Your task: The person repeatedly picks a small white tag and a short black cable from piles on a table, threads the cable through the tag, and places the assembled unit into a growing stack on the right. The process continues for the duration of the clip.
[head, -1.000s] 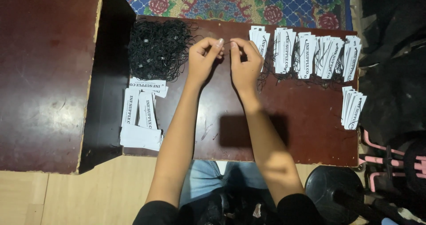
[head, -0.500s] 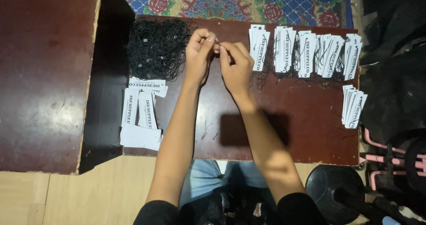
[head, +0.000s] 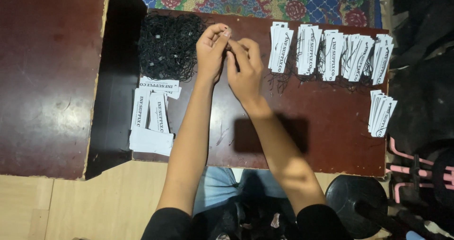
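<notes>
Two hands meet over the upper middle of the frame, above the dark red low table [head: 302,140]. The left hand [head: 211,51] and the right hand [head: 243,69] touch at the fingertips, both pinched on something small and dark between them; it is too small to tell what it is, though it looks like a bit of the black string [head: 228,45]. Both sets of fingers are curled in a fine pinch, not slack.

The pinched piece sits just at the top of the two hands, nearer the left thumb and forefinger, which close over it from the left; the right fingers come up to it from below and to the right. Its long axis cannot be made out, nor which way it points.

The heap of black strings [head: 168,46] lies just left of the left hand, almost touching it, in the upper left part of the table. Below that heap, at the table's left edge, lie loose white paper tags [head: 151,122], their long sides running up and down the frame. To the right of the hands, a row of strung tag bundles [head: 331,53] stretches along the upper edge, with one more small stack [head: 380,112] at the far right, well apart from both hands.
</notes>
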